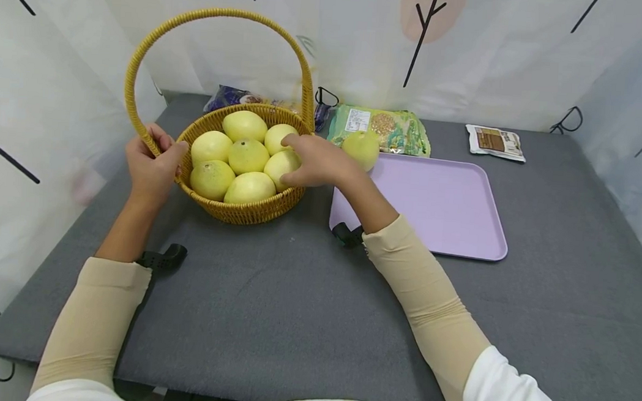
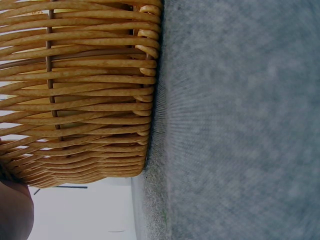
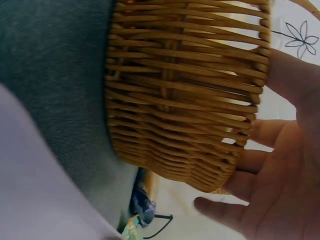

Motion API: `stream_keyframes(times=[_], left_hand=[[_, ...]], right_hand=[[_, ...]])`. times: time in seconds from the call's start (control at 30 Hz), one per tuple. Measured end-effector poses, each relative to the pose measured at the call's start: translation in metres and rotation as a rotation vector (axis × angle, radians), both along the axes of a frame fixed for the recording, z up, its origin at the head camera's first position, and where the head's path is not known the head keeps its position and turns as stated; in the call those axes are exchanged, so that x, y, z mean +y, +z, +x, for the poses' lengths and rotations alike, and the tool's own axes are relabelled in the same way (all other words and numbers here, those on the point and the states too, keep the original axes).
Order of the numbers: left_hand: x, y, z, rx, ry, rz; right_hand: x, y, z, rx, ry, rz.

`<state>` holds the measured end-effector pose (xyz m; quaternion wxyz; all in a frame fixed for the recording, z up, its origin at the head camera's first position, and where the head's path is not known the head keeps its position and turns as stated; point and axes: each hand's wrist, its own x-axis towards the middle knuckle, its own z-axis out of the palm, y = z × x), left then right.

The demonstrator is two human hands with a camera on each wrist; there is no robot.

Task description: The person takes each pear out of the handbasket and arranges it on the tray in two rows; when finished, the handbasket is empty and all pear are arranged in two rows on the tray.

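A yellow wicker basket (image 1: 237, 211) with a tall arched handle stands on the table, filled with several round, pale yellow-green fruits (image 1: 250, 188). My left hand (image 1: 154, 164) grips its left side, where the handle meets the rim. Over the right rim reaches my right hand (image 1: 320, 160), thumb and fingers spread about a fruit at that side. In the right wrist view the fingers (image 3: 270, 132) pass behind the basket rim, which hides their tips. Another such fruit (image 1: 361, 149) sits at the back left corner of a lilac tray (image 1: 437, 201), right of the basket.
Behind the basket lies a dark blue packet (image 1: 233, 97), and beside it a green food packet (image 1: 383, 127). Farther right at the back is a small white and brown packet (image 1: 494, 142). A patterned white curtain (image 1: 358, 43) hangs behind the grey table (image 1: 269, 320).
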<state>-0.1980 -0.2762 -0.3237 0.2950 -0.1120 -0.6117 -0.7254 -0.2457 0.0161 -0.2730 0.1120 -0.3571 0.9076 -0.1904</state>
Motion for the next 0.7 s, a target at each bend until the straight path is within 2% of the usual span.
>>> stream_keyframes(times=[0.17, 0.47, 0.7], left_hand=[[0.0, 0.002, 0.0, 0.004, -0.003, 0.001], [0.002, -0.002, -0.002, 0.035, 0.007, -0.038], [0.001, 0.0, -0.001, 0.05, 0.014, -0.045]], right_hand=[[-0.003, -0.001, -0.003, -0.034, -0.021, 0.014], [-0.018, 0.001, -0.002, -0.027, -0.083, 0.192], [-0.018, 0.002, -0.004, 0.004, -0.057, 0.148]])
